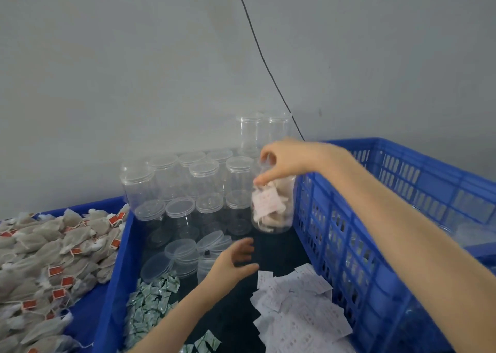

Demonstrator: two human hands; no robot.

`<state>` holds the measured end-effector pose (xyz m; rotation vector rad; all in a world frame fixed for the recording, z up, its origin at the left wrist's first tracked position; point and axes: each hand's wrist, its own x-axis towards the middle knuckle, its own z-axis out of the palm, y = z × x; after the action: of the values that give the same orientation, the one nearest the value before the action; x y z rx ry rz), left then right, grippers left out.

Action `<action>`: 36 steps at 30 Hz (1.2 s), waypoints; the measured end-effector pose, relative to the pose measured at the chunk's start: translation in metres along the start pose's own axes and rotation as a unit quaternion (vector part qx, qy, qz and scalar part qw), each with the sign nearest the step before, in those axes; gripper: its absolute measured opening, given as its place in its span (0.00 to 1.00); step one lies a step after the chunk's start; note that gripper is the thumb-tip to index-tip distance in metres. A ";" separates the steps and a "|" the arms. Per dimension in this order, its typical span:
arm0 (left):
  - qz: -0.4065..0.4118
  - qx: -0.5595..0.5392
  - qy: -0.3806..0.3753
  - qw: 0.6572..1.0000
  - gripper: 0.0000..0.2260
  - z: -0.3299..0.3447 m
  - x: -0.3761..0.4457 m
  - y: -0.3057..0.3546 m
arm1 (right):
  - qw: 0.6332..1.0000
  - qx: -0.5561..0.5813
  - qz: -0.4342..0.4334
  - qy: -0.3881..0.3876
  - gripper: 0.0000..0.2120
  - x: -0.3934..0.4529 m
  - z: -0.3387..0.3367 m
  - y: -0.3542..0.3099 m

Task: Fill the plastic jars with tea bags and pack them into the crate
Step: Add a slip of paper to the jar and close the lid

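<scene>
My right hand (285, 159) grips the top of a clear plastic jar (272, 207) filled with tea bags and a paper slip, and holds it in the air just left of the blue crate (375, 218). My left hand (236, 258) hovers open below it, over the dark table, close to loose clear lids (179, 248). Several empty lidded jars (188, 191) stand in rows behind. A heap of tea bags with red tags (48, 258) fills the blue tray at the left.
Green-white sachets (150, 301) lie at the tray's right edge. White paper slips (298, 307) are scattered by the crate's near wall. A black cable (257, 49) runs down the grey wall. Two taller jars (263, 135) stand at the back.
</scene>
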<state>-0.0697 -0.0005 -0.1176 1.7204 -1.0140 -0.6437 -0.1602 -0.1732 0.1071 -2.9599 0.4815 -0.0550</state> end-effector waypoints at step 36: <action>-0.119 -0.060 0.020 0.991 0.10 -0.001 0.006 -0.005 | 0.958 0.016 0.287 -0.022 0.24 -0.053 0.014 0.179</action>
<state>-0.0640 -0.0045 -0.1217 1.7542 -0.7330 -0.8014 -0.2654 -0.3228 0.0669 -2.6607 1.2883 0.0642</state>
